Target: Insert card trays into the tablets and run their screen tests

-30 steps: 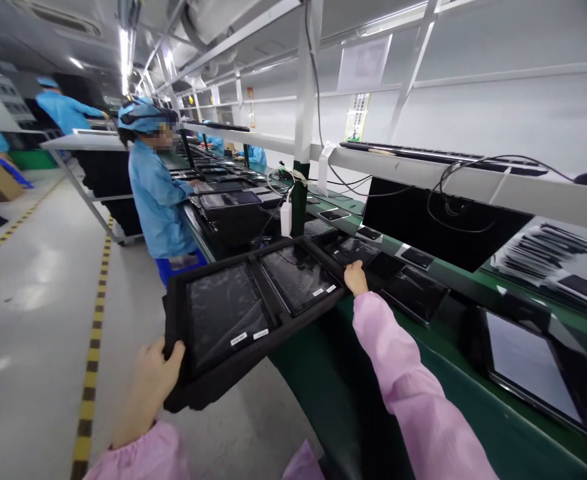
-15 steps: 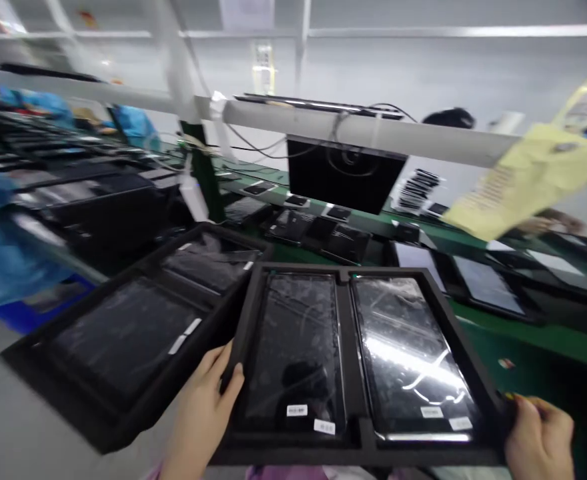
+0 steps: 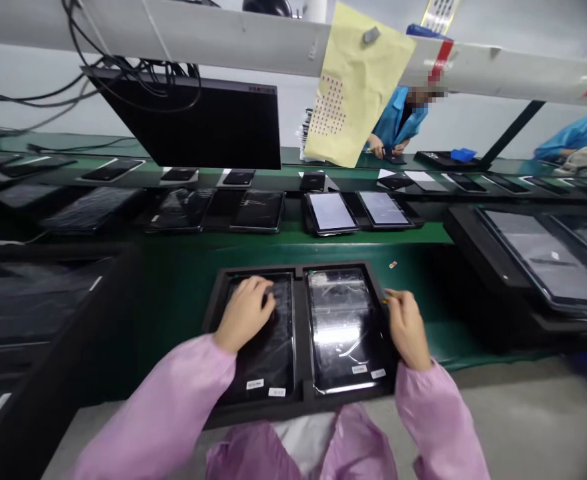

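A black foam tray (image 3: 301, 333) lies on the green belt (image 3: 173, 280) right in front of me. It holds two film-wrapped tablets side by side. My left hand (image 3: 246, 312) rests with bent fingers on the left tablet (image 3: 266, 347). My right hand (image 3: 406, 327) sits on the tray's right rim, beside the right tablet (image 3: 343, 327), with a small thin object pinched at the fingertips. Both sleeves are pink.
A stack of black trays (image 3: 33, 320) stands at my left and another tray with tablets (image 3: 543, 260) at my right. More tablets (image 3: 331, 212) lie across the belt. A black monitor (image 3: 198, 120) and a yellow sheet (image 3: 353, 80) hang overhead. A person in blue (image 3: 398, 120) works opposite.
I turned from the aisle to face the belt. The tray I was carrying in both hands now lies flat on the belt, and my hands rest on top of it.
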The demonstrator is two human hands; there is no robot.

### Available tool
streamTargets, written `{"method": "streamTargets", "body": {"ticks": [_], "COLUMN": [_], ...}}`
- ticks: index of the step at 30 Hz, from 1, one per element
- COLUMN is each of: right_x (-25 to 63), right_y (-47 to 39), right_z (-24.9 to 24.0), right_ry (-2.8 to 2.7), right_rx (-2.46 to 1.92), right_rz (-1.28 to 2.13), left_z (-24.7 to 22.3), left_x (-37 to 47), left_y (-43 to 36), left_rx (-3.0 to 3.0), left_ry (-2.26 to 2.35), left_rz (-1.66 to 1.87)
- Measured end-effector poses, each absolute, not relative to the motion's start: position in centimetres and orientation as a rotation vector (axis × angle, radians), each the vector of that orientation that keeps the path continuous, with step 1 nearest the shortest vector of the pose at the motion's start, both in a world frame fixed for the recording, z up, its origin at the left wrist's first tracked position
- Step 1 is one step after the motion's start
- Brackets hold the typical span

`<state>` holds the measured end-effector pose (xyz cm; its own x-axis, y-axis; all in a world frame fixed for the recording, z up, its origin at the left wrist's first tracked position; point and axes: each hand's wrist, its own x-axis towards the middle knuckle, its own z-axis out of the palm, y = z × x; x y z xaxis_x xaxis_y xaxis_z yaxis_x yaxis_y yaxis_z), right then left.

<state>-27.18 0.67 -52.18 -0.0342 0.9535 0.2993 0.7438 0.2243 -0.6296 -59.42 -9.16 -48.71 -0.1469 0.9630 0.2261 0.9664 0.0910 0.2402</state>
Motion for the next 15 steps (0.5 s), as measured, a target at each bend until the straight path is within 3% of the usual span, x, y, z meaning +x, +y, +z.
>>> {"method": "streamTargets", "body": {"ticks": [5,15], "right_x": [-31.5,-32.4], "right_y": [5.3,5.9], "right_z": [-53.4,-54.8], "right_ry": [-2.078,-2.075], "right_rx": [-1.554,-1.604], "right_rz": [0.331,0.248], "left_z": [-51.2,-51.9], "left_x": [-58.0,-57.6], "left_y": [-2.8,-2.4], "left_rx": [-2.069,-1.945], "left_ry": [-2.333,-2.406], "left_rz": [-0.518,-0.494]}}
